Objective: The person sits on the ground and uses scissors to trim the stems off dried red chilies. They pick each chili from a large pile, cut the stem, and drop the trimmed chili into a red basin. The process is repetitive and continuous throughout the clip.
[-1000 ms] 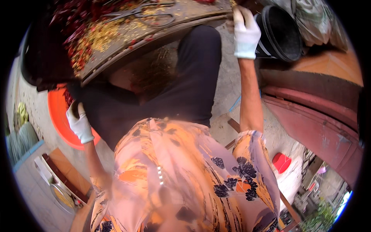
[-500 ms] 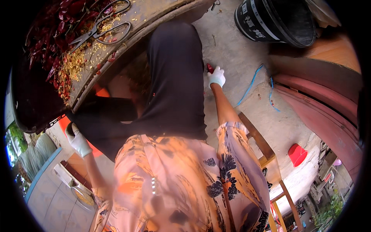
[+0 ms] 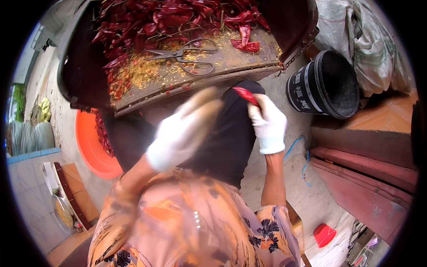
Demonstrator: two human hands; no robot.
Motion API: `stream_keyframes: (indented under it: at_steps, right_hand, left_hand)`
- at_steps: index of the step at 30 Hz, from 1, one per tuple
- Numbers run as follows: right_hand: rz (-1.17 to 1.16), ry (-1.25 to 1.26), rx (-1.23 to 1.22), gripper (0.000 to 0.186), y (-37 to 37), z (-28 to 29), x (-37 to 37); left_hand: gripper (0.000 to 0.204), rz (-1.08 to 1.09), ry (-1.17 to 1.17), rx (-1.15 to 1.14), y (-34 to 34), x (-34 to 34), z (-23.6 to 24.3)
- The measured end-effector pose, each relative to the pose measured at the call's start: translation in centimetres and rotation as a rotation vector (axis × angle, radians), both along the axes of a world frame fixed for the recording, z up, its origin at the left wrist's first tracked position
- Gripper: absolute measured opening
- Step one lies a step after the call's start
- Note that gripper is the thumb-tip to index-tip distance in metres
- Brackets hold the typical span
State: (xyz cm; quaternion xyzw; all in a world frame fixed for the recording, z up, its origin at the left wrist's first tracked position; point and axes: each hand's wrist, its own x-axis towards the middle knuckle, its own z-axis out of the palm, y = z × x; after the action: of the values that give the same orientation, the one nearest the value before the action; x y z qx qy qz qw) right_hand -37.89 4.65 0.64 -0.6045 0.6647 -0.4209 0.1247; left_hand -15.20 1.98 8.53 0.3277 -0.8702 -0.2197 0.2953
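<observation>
My right hand, in a white glove, is closed on a dried red chilli at the near side of a low work board. My left hand, also gloved, is over my dark trousers to the left of it, smeared by motion, so its grip is unclear. On the board lie open-handled black scissors, a heap of dried red chillies and scattered yellow seeds.
An orange basin with chillies sits on the left, partly hidden. At the right are a black bucket, pale woven sacks, a pink ledge and blue cord. A red tub lies at lower right.
My right hand has risen from near the floor, bringing up the red chilli. My left hand has moved from the far left toward the middle. The view has shifted toward the board.
</observation>
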Motion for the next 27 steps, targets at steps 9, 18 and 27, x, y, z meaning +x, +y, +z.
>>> stream_keyframes:
  at_steps: [9,18,27]
  right_hand:
    - [0.374,-0.33,0.222,0.043,-1.4,6.7,5.9]
    - [0.491,-1.328,0.403,0.039,-2.0,5.2,10.0]
    - [0.556,-0.841,0.658,0.03,-2.4,7.5,9.1]
  left_hand:
    - [0.045,0.174,0.18,0.106,-1.0,0.3,-2.7]
    - [0.014,0.068,0.52,0.882,-1.3,4.4,-2.2]
    - [0.025,0.1,0.957,1.19,-2.0,5.8,-4.4]
